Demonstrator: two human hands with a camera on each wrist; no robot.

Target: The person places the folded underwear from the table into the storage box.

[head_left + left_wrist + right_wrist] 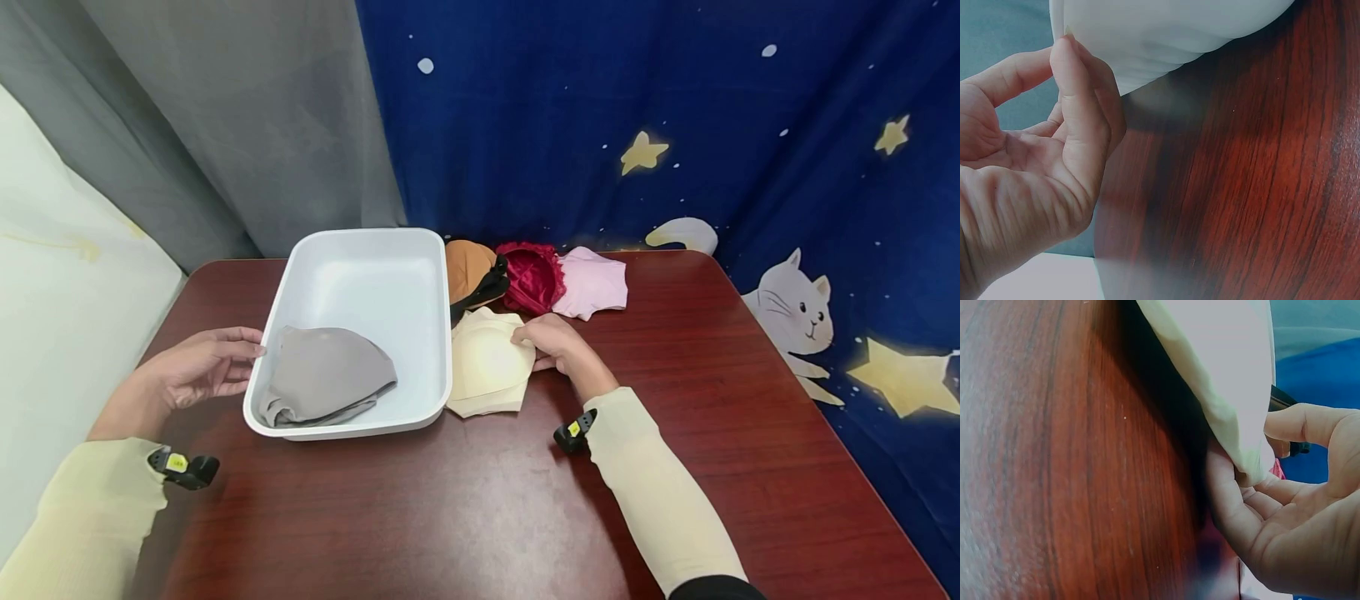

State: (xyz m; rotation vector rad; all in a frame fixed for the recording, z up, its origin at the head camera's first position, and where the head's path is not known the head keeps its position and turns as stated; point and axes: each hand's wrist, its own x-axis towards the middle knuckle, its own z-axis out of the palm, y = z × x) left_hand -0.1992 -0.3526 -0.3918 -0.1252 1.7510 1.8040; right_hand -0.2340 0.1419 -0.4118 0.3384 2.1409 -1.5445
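My right hand (557, 343) pinches the right edge of a folded cream bra (487, 367), thumb on top and fingers underneath. In the right wrist view the bra's edge (1222, 406) sits between thumb and fingers, raised off the table. The bra lies against the right side of a white plastic basin (360, 283). At the basin's left rim, my left hand (213, 367) holds the edge with its fingertips; the left wrist view shows those fingers (1079, 94) at the outer wall. A folded grey bra (330, 375) lies inside the basin, in its near part.
Behind the cream bra, a brown-orange bra with black parts (471, 271), a red lace bra (532, 279) and a pink garment (592, 283) lie in a row along the back edge of the dark red wooden table (465, 517). Curtains (525, 125) hang behind.
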